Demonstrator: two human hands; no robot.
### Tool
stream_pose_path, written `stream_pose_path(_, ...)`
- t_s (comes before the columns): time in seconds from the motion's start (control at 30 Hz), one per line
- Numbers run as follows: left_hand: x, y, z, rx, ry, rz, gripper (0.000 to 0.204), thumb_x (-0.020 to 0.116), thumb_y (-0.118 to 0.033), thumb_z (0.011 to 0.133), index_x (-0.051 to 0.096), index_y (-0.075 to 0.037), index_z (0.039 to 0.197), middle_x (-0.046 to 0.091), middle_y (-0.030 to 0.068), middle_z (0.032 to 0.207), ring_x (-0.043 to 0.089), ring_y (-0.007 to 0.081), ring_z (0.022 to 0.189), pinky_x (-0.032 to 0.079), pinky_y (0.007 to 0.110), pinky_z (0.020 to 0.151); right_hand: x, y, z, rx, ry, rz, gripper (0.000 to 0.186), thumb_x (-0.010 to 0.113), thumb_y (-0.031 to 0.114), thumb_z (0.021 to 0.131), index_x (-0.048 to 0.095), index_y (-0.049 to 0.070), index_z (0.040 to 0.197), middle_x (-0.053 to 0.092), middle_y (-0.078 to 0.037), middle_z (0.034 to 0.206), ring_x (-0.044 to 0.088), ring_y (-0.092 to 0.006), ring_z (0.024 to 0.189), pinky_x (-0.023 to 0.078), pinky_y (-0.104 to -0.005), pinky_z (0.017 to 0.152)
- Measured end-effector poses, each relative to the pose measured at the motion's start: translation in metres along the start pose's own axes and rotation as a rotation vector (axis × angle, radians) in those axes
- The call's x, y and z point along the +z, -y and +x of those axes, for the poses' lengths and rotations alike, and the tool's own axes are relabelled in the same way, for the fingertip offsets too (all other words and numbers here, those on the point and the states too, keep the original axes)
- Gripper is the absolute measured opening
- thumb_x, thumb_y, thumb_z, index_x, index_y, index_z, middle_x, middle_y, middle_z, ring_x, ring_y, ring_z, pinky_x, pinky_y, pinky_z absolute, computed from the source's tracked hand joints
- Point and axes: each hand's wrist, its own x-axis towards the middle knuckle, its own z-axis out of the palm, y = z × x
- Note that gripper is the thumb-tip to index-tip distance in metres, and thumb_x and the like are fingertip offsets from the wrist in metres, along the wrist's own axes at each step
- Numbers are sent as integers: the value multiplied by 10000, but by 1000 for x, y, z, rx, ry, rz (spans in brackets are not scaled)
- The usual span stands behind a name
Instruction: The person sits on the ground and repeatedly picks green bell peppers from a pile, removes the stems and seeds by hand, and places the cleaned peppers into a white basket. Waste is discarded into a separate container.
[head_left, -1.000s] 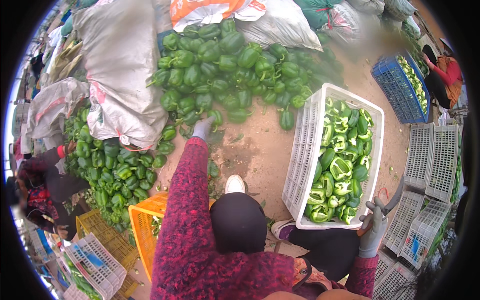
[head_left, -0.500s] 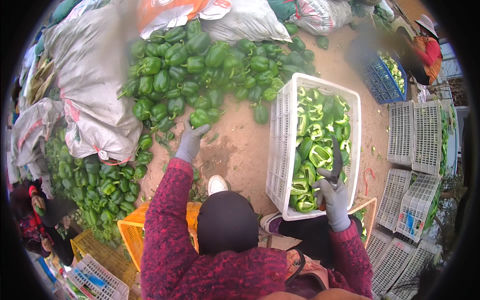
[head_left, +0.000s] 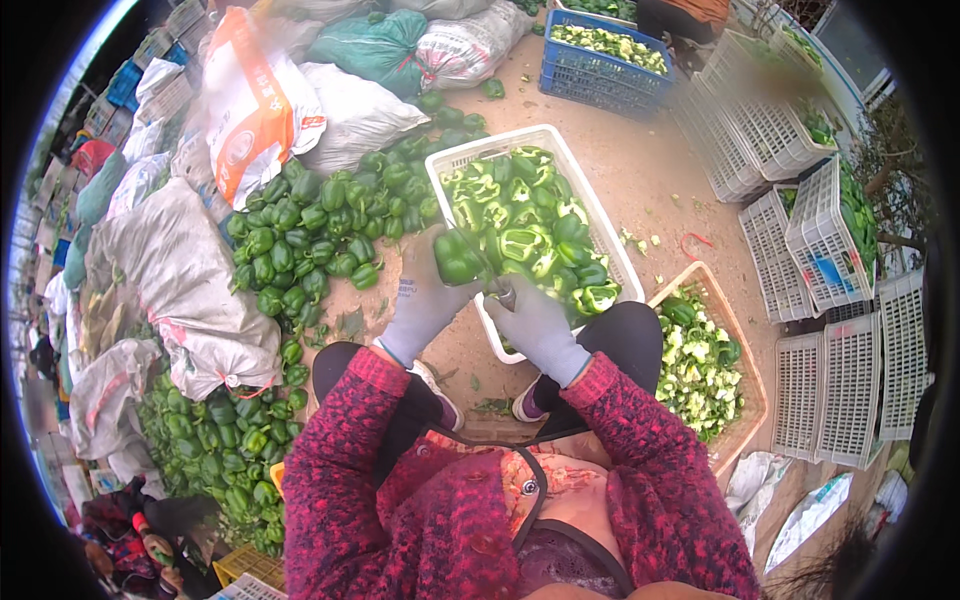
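Note:
My left hand (head_left: 422, 305), in a grey glove, is closed on a whole green pepper (head_left: 456, 257), held above the near left part of a white crate (head_left: 615, 249) of halved green peppers. My right hand (head_left: 532, 329), also gloved, grips a knife (head_left: 497, 289) whose blade meets the pepper's right side, partly hidden by it. A heap of whole peppers (head_left: 320, 215) lies to the left of that crate, and another pile (head_left: 226, 444) is at the lower left. A tan crate (head_left: 754, 390) holding pepper cores stands beside my right knee.
Sacks (head_left: 178, 265) line the left and back. A blue crate (head_left: 604, 86) of cut pieces stands at the top, beside a person (head_left: 686, 18). Stacked white crates (head_left: 828, 393) border the right. Another person (head_left: 135, 545) works at the lower left.
The pepper is up in my left hand, off the heap. My right hand and knife have moved leftward to meet it. The view has shifted, showing my knees and more of the tan crate.

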Motion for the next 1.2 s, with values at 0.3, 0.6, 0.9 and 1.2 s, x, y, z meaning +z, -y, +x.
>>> stream_pose_path(0.3, 81, -23, -30, 73, 1, 195, 926, 894, -151, 708, 394, 21, 1468, 536, 260, 1332, 526, 423, 1255, 461, 462, 1064, -34, -69, -28, -5, 54, -87, 344, 664, 316, 967, 667, 53, 1189, 751, -180, 1017, 738, -333, 959, 562, -403, 869)
stream_pose_path(0.6, 77, -5, -13, 218, 4, 240, 1095, 891, -133, 719, 246, 56, 1583, 554, 273, 1340, 563, 440, 1215, 496, 470, 1017, -23, -78, 0, 62, 84, -33, 331, 616, 315, 988, 648, 24, 1143, 736, -198, 971, 723, -357, 911, 544, -430, 807)
stream_pose_path(0.9, 75, -10, -4, -322, 201, -781, 1035, 844, -147, 798, 221, 59, 1599, 519, 239, 1421, 539, 349, 1292, 468, 429, 1073, -10, -82, 17, 40, 50, -183, 305, 622, 281, 964, 641, 17, 1116, 732, -242, 998, 706, -430, 955, 546, -480, 820)
stream_pose_path(1.2, 92, -12, -8, -307, 25, -619, 911, 782, -154, 878, 258, 63, 1591, 494, 200, 1484, 517, 268, 1353, 440, 384, 1122, -1, -85, 34, 191, 123, 98, 271, 623, 250, 946, 629, -20, 968, 694, -168, 834, 679, -295, 687, 533, -412, 631)
